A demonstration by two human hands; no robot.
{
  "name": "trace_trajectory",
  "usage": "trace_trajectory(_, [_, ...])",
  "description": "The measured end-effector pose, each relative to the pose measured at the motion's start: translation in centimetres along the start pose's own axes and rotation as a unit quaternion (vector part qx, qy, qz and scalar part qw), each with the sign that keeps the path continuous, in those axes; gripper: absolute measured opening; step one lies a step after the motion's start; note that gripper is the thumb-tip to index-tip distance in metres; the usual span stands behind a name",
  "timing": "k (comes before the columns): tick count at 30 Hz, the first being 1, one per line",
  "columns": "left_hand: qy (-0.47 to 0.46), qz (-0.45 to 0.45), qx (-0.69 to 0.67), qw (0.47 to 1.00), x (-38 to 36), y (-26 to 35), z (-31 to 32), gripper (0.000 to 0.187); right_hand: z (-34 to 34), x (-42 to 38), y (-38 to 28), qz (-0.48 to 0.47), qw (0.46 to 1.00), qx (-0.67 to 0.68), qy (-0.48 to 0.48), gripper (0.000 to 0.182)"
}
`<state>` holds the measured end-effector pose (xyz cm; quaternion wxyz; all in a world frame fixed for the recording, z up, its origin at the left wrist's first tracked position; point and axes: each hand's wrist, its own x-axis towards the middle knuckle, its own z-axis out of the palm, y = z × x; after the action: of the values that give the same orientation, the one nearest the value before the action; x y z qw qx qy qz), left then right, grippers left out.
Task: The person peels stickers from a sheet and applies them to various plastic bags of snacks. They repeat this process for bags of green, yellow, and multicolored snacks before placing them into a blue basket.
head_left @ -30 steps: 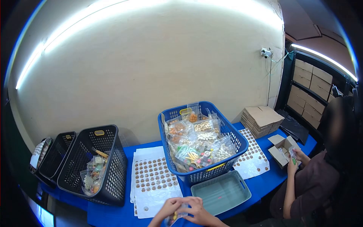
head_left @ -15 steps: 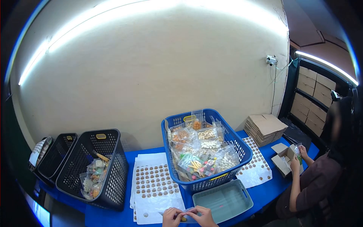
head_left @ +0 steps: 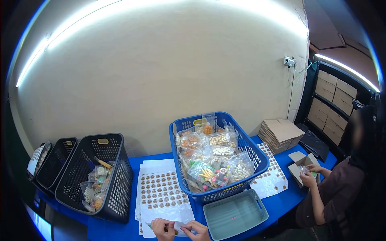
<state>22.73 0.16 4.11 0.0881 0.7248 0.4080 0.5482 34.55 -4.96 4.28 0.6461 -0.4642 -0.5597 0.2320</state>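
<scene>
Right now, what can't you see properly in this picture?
All in the head view:
Most of what's in the small bag: covered by the left hand and right hand.
Both forearms: cut off by the bottom edge.
Details inside the brown circles on the white sheet: too small.
The floor of the blue basket: hidden under packets.

Pale wall, blue-covered table, glowing strip light

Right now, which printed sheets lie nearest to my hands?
The left sheets, between the large black basket and the blue basket: your left hand and right hand are at their near edge. The other printed paper lies right of the blue basket.
</scene>
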Motion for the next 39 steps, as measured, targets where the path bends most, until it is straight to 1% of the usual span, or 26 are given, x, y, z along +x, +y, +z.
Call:
trace_trajectory(2, [0.025,-0.006,-0.025,0.999,0.2,-0.4,0.0,0.024,0.2,0.0,-0.4,0.003,1.0,0.001,-0.002,0.009])
trace_trajectory(5, [0.071,-0.047,0.004,0.996,1.2,-1.0,-0.2,0.024,-0.1,-0.8,1.0,-0.001,0.999,0.014,-0.034,0.007])
trace_trajectory(6, [0.051,-0.039,0.01,0.998,1.3,-1.1,0.0,0.024,-0.1,-1.1,1.1,-0.005,1.0,0.008,-0.023,0.008])
trace_trajectory(9, [0.042,-0.072,-0.052,0.995,1.2,-0.9,1.7,0.024,-0.8,-1.6,0.8,0.016,1.0,-0.013,0.005,0.008])
trace_trajectory(14, [-0.017,-0.095,-0.078,0.992,1.0,0.1,4.4,0.026,-3.3,-2.4,0.4,0.136,0.99,-0.025,0.024,0.011])
trace_trajectory(17, [-0.033,-0.09,-0.108,0.989,1.3,1.4,5.7,0.026,-5.4,-2.3,0.1,0.055,0.993,-0.105,0.008,0.009])
trace_trajectory(20, [-0.05,-0.123,-0.126,0.983,1.5,2.1,6.5,0.025,-6.2,-2.5,-0.3,0.112,0.991,-0.072,0.017,0.008])
trace_trajectory(21, [-0.057,-0.134,-0.13,0.981,1.4,1.8,6.8,0.024,-6.3,-2.4,-0.4,0.115,0.99,-0.074,0.024,0.008])
trace_trajectory(22, [-0.101,-0.146,-0.126,0.976,1.3,1.1,7.0,0.021,-6.5,-2.4,-0.5,0.12,0.989,-0.076,0.033,0.008])
trace_trajectory(23, [-0.119,-0.13,-0.143,0.974,1.2,0.9,7.3,0.019,-6.7,-2.5,-0.6,0.126,0.988,-0.078,0.042,0.008])
trace_trajectory(25, [-0.154,-0.099,-0.177,0.967,1.3,0.9,7.6,0.016,-7.5,-2.6,-0.6,0.097,0.989,-0.06,0.089,0.009])
trace_trajectory(26, [-0.208,-0.091,-0.17,0.959,1.3,1.1,7.4,0.013,-7.9,-2.5,-0.5,0.082,0.989,-0.051,0.112,0.01])
trace_trajectory(27, [-0.264,-0.076,-0.177,0.945,0.7,0.8,7.4,0.013,-8.5,-2.9,0.2,0.106,0.984,-0.03,0.14,0.011])
trace_trajectory(29, [-0.307,-0.028,-0.138,0.941,0.5,3.3,6.8,0.036,-9.8,-4.1,2.2,0.159,0.968,0.012,0.192,0.013])
trace_trajectory(32, [-0.218,-0.007,-0.198,0.956,-2.3,5.6,7.8,0.054,-11.5,-3.9,2.3,0.198,0.944,0.09,0.25,0.016])
trace_trajectory(35, [-0.328,0.081,-0.06,0.939,-2.7,5.6,7.7,0.085,-12.5,-3.7,1.9,0.245,0.916,0.158,0.276,0.016])
trace_trajectory(36, [-0.294,0.074,-0.057,0.951,-2.5,5.4,8.1,0.073,-12.6,-3.6,1.7,0.241,0.912,0.166,0.288,0.016])
trace_trajectory(39, [-0.305,0.034,-0.035,0.951,-2.0,5.0,8.8,0.064,-12.7,-3.3,1.0,0.254,0.894,0.224,0.294,0.016])
